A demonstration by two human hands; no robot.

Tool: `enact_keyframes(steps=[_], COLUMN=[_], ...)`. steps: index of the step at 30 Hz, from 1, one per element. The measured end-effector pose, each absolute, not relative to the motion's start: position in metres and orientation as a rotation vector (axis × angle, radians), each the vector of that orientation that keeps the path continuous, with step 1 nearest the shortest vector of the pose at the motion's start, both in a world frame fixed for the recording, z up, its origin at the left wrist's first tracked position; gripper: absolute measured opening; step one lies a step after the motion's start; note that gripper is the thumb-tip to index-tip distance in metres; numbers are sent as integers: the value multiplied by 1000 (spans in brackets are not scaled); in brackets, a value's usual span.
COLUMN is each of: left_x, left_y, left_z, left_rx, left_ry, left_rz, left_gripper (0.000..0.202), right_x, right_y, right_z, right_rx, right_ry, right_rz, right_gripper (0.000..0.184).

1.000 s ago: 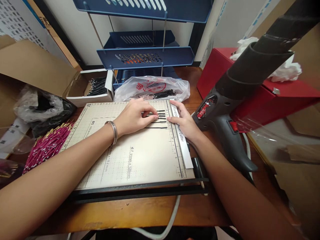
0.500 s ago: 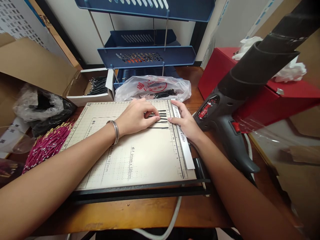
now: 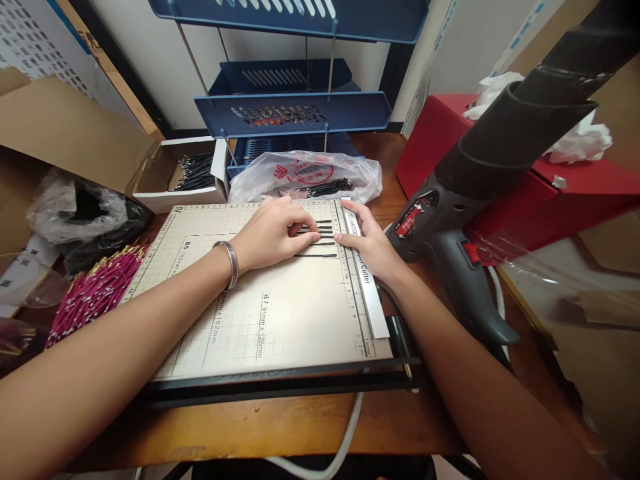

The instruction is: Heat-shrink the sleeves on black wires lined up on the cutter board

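On a cream paper cutter (image 3: 300,307) printed with gridlines and sizes lie several thin black cords (image 3: 326,255), side by side, each with a thicker end to the right. My left hand (image 3: 277,230), with a metal bangle at its wrist, rests over them, thumb and forefinger pinched on one cord. Their far ends are hidden beneath this hand. My right hand (image 3: 373,243) lies across the cutter's white edge rail (image 3: 373,307), its thumb stretched to the cord tips and its forefinger apart along the top of the rail. Its other fingers are mostly hidden.
A grey heat gun (image 3: 450,227) stands close on the right, before a red box (image 3: 435,133). Behind the cutter are a plastic bag (image 3: 250,180) and a box of black cords (image 3: 195,172), under a blue rack (image 3: 295,115). Magenta cords (image 3: 100,287) lie left.
Both hands and the cords stay almost exactly where they were. I see only a very slight shift at the right thumb.
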State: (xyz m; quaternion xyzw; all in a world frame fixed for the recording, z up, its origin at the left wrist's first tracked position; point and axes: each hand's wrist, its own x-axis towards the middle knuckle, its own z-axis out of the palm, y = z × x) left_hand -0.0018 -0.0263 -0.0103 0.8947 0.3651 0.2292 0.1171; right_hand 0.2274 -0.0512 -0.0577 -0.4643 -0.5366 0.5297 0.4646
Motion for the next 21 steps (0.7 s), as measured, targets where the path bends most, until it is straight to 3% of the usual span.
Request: enact_keyframes(steps=[21], left_x=[-1], left_y=[-24], left_z=[-10], left_rx=[2531], left_ry=[1123], left_rz=[780], left_gripper=[17], right_x=[220], right_y=[-48], right_z=[-55], right_rx=[-1131], right_ry=[-1183], right_rz=[1297], right_gripper=[67])
